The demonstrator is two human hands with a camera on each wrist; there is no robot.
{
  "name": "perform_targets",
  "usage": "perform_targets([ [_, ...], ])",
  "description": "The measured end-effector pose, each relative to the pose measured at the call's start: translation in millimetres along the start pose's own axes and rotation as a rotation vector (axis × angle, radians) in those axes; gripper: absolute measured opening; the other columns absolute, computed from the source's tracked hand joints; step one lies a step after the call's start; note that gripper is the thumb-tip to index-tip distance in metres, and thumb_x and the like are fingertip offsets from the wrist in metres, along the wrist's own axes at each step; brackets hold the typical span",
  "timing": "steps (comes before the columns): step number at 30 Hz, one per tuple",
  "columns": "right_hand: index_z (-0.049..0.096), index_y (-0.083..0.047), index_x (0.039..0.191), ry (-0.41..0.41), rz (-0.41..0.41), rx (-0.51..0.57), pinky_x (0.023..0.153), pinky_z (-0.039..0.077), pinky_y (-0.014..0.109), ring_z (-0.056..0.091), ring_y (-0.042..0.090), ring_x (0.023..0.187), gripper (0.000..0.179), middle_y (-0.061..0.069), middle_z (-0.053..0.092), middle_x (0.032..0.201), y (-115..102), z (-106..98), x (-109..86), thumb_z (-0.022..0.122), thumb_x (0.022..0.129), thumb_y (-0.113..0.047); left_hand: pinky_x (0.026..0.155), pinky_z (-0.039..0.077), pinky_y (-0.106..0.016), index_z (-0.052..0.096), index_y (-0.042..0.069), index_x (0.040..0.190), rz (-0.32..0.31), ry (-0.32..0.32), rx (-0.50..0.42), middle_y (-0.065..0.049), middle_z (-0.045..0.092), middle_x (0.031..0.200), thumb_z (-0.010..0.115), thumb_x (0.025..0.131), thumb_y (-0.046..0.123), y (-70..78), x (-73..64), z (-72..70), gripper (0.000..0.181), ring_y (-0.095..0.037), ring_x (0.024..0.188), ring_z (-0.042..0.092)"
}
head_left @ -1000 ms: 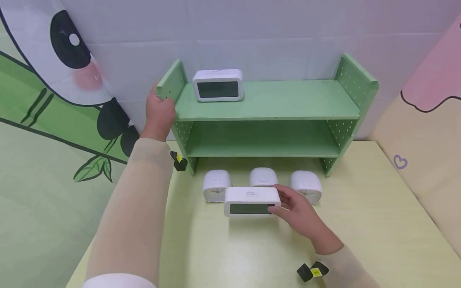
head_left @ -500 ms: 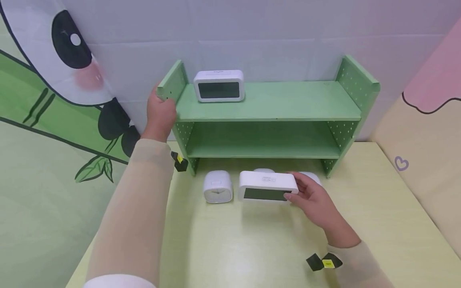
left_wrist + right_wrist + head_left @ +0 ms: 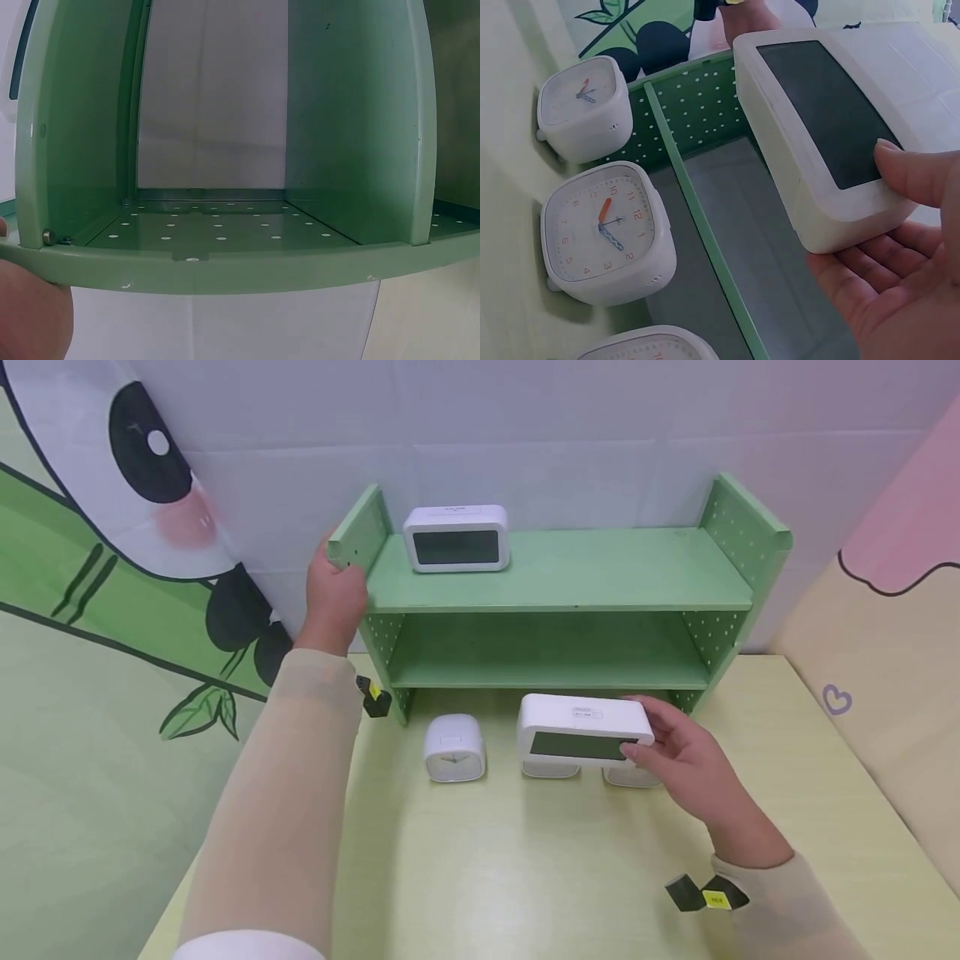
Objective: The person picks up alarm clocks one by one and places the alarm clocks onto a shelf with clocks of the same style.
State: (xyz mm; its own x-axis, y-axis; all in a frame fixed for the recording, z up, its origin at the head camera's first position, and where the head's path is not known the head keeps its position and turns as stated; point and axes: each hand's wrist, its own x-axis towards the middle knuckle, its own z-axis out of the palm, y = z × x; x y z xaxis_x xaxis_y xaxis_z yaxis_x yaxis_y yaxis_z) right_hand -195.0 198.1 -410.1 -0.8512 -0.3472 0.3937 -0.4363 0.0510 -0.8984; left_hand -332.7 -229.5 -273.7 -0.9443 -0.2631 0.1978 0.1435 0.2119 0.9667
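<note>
My left hand (image 3: 335,597) grips the left side panel of a green two-tier shelf (image 3: 570,572); the left wrist view shows part of that hand (image 3: 34,315) at the panel's edge. With thumb on the front and fingers behind, my right hand (image 3: 693,764) holds a white digital clock (image 3: 585,714) by its right end, raised above the table. Its dark screen (image 3: 829,112) is blank. A second white digital clock (image 3: 455,539) stands at the left of the top shelf. Below, a small white analog clock (image 3: 454,748) shows fully, while two like it are partly hidden behind the held clock.
The shelf stands at the back of a pale wooden table (image 3: 480,877), against a fabric backdrop (image 3: 540,452) with cartoon prints. In the right wrist view, analog clocks (image 3: 604,232) line up in front of the lower shelf (image 3: 705,255).
My right hand has moved right and up toward the shelf with the digital clock, which now overlaps the middle and right analog clocks. My left hand keeps its hold on the panel.
</note>
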Motion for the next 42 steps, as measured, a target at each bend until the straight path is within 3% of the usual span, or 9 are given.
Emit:
perform_targets([
  [10,0.049,0.005,0.146,-0.015,-0.009,-0.079,0.085,0.057,0.023,0.065,0.013,0.112,0.054,0.001,0.064,0.132,-17,-19,13.4,0.062,0.095,0.014,0.116,0.033,-0.043,0.035,0.034,0.160,0.000,0.006,-0.002,-0.002,0.046,0.154,0.036,0.099,0.001,-0.6,0.0,-1.3,0.070,-0.022,0.136,0.043],
  [17,0.050,0.004,0.145,-0.042,0.044,-0.065,0.086,0.056,0.025,0.065,0.015,0.109,0.050,0.002,0.064,0.133,-16,-27,24.2,0.063,0.097,0.009,0.117,0.033,-0.046,0.033,0.035,0.161,-0.007,0.003,0.012,-0.001,0.045,0.154,0.036,0.099,0.001,1.6,0.3,-1.0,0.071,-0.022,0.137,0.043],
  [25,0.050,-0.002,0.147,-0.047,0.096,-0.185,0.084,0.057,0.025,0.066,0.013,0.108,0.050,0.002,0.061,0.133,-29,-40,33.1,0.065,0.100,0.000,0.115,0.035,-0.047,0.034,0.036,0.160,-0.022,0.003,0.016,-0.002,0.045,0.154,0.037,0.098,0.001,3.2,-0.7,1.3,0.072,-0.024,0.136,0.044],
  [30,0.050,-0.001,0.147,-0.054,0.077,-0.260,0.079,0.057,0.023,0.066,0.012,0.104,0.051,0.001,0.062,0.130,-41,-51,38.8,0.066,0.098,0.002,0.115,0.036,-0.046,0.034,0.035,0.160,-0.006,0.003,0.024,-0.002,0.046,0.153,0.036,0.099,0.001,3.3,-1.4,2.0,0.070,-0.024,0.135,0.045],
  [36,0.051,0.000,0.145,-0.124,0.028,-0.256,0.078,0.057,0.023,0.066,0.013,0.104,0.051,0.001,0.064,0.127,-45,-63,45.9,0.065,0.097,0.007,0.115,0.035,-0.046,0.035,0.036,0.160,-0.012,0.010,0.024,-0.002,0.046,0.153,0.037,0.098,0.000,2.4,-0.6,1.3,0.071,-0.023,0.136,0.044],
  [42,0.052,-0.001,0.144,-0.134,0.054,-0.277,0.076,0.058,0.025,0.066,0.012,0.102,0.049,-0.001,0.066,0.123,-44,-70,51.5,0.066,0.097,0.006,0.117,0.032,-0.047,0.035,0.037,0.160,-0.023,0.011,0.016,-0.001,0.046,0.154,0.037,0.098,0.001,1.5,0.0,0.2,0.071,-0.022,0.137,0.043],
])
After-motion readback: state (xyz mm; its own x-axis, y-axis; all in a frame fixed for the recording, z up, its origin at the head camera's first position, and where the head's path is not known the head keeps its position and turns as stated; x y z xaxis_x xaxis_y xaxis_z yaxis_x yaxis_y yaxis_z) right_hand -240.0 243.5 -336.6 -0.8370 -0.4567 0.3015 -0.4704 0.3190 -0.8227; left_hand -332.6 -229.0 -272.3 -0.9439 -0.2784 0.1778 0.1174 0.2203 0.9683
